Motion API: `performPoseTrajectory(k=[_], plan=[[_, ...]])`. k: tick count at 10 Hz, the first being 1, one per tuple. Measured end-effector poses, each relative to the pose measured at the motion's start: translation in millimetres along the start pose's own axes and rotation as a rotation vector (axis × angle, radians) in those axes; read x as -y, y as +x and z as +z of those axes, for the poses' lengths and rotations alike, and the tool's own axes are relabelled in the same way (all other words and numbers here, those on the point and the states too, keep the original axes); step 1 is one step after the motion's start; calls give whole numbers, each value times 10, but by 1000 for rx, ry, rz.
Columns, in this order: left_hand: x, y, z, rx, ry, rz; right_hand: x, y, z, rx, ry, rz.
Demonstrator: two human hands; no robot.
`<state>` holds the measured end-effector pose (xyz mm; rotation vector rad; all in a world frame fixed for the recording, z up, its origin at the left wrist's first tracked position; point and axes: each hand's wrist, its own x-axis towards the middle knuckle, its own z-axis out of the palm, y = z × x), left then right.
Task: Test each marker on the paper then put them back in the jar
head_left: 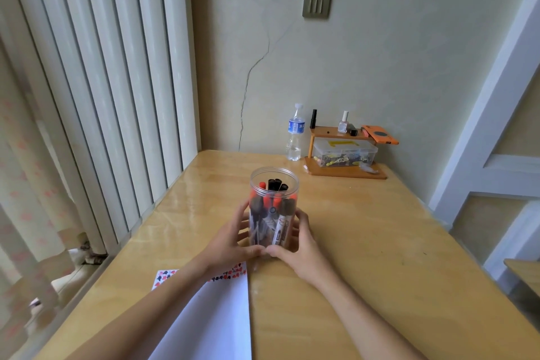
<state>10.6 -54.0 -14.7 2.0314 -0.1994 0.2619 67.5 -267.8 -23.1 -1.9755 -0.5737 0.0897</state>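
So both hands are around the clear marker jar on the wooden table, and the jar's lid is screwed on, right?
Not quite. The head view shows both the left hand and right hand around the clear marker jar on the wooden table, but the jar has no lid on: its mouth is open, with marker caps visible inside.

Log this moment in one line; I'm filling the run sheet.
phase: start | jar: upright on table, markers inside | left hand, right hand: both grip jar | paper: unmarked
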Motion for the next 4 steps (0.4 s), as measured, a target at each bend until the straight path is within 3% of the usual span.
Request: performPoseTrajectory(k=[3, 4], plan=[[47, -22, -18, 25, 105, 9, -65, 37, -18, 27, -51, 11], [-50, -53, -22, -61, 139, 41, -11, 29, -68, 9, -3, 20]])
